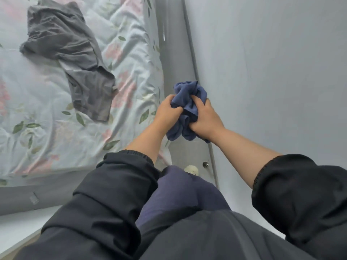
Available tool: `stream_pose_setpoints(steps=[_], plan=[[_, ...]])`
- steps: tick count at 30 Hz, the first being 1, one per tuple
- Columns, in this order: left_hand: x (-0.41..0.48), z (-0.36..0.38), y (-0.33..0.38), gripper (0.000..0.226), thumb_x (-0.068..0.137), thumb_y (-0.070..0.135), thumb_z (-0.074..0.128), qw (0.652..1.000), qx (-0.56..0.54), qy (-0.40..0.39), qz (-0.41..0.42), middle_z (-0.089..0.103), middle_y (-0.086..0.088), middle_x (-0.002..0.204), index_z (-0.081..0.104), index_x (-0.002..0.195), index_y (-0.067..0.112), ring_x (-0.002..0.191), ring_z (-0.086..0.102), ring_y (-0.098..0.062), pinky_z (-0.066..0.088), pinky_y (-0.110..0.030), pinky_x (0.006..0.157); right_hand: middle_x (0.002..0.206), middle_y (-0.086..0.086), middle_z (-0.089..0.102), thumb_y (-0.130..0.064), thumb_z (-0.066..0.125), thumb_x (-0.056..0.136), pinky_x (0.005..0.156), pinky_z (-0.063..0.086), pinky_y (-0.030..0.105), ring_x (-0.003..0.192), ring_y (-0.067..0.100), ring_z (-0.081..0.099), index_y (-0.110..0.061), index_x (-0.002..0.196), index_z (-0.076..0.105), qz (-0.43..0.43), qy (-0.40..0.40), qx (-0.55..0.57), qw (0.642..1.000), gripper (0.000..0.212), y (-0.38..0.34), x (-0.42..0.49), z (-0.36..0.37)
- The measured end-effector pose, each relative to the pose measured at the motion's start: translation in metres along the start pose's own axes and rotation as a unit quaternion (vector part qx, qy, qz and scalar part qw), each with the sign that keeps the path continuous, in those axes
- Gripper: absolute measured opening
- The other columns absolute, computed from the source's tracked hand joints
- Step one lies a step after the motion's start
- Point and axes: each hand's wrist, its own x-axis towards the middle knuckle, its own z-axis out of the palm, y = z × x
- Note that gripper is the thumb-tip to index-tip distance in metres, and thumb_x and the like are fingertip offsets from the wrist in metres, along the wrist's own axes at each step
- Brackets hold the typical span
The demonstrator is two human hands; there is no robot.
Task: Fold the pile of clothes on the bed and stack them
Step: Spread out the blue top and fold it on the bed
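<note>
A bunched-up blue garment (189, 94) hangs in the air beside the bed's right edge. My left hand (168, 112) grips its left side and my right hand (205, 118) grips its right side, both fists closed on the cloth. Part of the fabric dangles below my hands. On the bed (47, 139), covered by a pale floral sheet, a crumpled grey garment (69, 53) lies spread out at the upper left, well away from my hands.
A grey bed frame (172, 44) runs along a pale wall (272, 62) at the right. A small round knob (205, 164) and a white object (191, 169) sit low near the frame. My dark sleeves fill the foreground.
</note>
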Motion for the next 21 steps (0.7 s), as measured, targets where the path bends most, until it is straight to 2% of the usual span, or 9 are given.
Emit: stream_pose_setpoints(steps=[3, 6, 8, 10, 11, 15, 17, 21], plan=[[0.02, -0.001, 0.014, 0.019, 0.083, 0.008, 0.054, 0.999, -0.003, 0.029, 0.022, 0.057, 0.008, 0.075, 0.05, 0.081, 0.027, 0.07, 0.054, -0.007, 0.043, -0.022, 0.064, 0.14, 0.001, 0.031, -0.028, 0.055, 0.079, 0.073, 0.049, 0.036, 0.091, 0.028, 0.056, -0.04, 0.139, 0.026, 0.012, 0.025, 0.006, 1.0, 0.068, -0.004, 0.021, -0.01], [0.04, -0.004, 0.028, 0.017, 0.083, 0.008, 0.055, 0.998, -0.015, 0.052, 0.031, 0.058, 0.007, 0.076, 0.052, 0.084, 0.024, 0.07, 0.055, -0.007, 0.043, -0.019, 0.062, 0.14, 0.002, 0.031, -0.027, 0.055, 0.08, 0.071, 0.044, 0.033, 0.089, 0.029, 0.055, -0.037, 0.139, 0.026, 0.011, 0.033, -0.014, 0.999, 0.067, -0.008, 0.046, -0.02], [0.057, -0.009, 0.035, 0.014, 0.083, 0.008, 0.055, 0.998, -0.023, 0.059, 0.027, 0.06, 0.005, 0.078, 0.053, 0.087, 0.021, 0.073, 0.057, -0.01, 0.047, -0.022, 0.066, 0.14, 0.003, 0.031, -0.026, 0.055, 0.08, 0.071, 0.043, 0.032, 0.09, 0.029, 0.055, -0.037, 0.14, 0.026, 0.005, 0.027, -0.026, 0.999, 0.067, -0.012, 0.066, -0.028], [0.078, -0.017, 0.044, 0.012, 0.084, 0.008, 0.055, 0.997, -0.026, 0.066, 0.023, 0.06, 0.003, 0.079, 0.053, 0.091, 0.018, 0.076, 0.058, -0.014, 0.049, -0.029, 0.071, 0.14, 0.003, 0.031, -0.025, 0.055, 0.081, 0.072, 0.045, 0.033, 0.091, 0.029, 0.055, -0.036, 0.14, 0.025, 0.004, 0.014, -0.037, 0.999, 0.067, -0.02, 0.091, -0.036], [0.091, -0.023, 0.049, 0.011, 0.084, 0.009, 0.055, 0.997, -0.027, 0.071, 0.022, 0.059, 0.004, 0.078, 0.053, 0.091, 0.017, 0.074, 0.057, -0.013, 0.049, -0.028, 0.07, 0.14, 0.004, 0.031, -0.025, 0.055, 0.082, 0.075, 0.048, 0.035, 0.092, 0.029, 0.056, -0.035, 0.141, 0.025, 0.001, 0.007, -0.043, 0.999, 0.067, -0.026, 0.106, -0.04], [0.158, -0.057, 0.072, 0.011, 0.085, 0.009, 0.055, 0.995, -0.035, 0.087, 0.018, 0.057, 0.006, 0.074, 0.052, 0.085, 0.02, 0.067, 0.054, -0.006, 0.043, -0.015, 0.057, 0.141, 0.005, 0.031, -0.022, 0.054, 0.085, 0.083, 0.051, 0.044, 0.099, 0.03, 0.056, -0.033, 0.143, 0.025, -0.005, -0.017, -0.06, 0.998, 0.066, -0.055, 0.181, -0.057], [0.196, -0.076, 0.087, 0.013, 0.084, 0.009, 0.055, 0.995, -0.042, 0.09, 0.007, 0.058, 0.006, 0.074, 0.052, 0.083, 0.022, 0.068, 0.055, -0.007, 0.042, -0.012, 0.056, 0.143, 0.005, 0.029, -0.019, 0.055, 0.085, 0.086, 0.05, 0.044, 0.104, 0.03, 0.054, -0.032, 0.144, 0.024, -0.016, -0.026, -0.072, 0.997, 0.068, -0.07, 0.225, -0.066], [0.262, -0.111, 0.115, 0.014, 0.084, 0.009, 0.055, 0.993, -0.079, 0.085, -0.029, 0.061, 0.004, 0.076, 0.054, 0.084, 0.023, 0.07, 0.059, -0.008, 0.044, -0.017, 0.059, 0.144, 0.007, 0.029, -0.015, 0.055, 0.086, 0.085, 0.049, 0.039, 0.109, 0.029, 0.051, -0.027, 0.144, 0.026, -0.027, -0.036, -0.091, 0.995, 0.066, -0.1, 0.302, -0.083]])
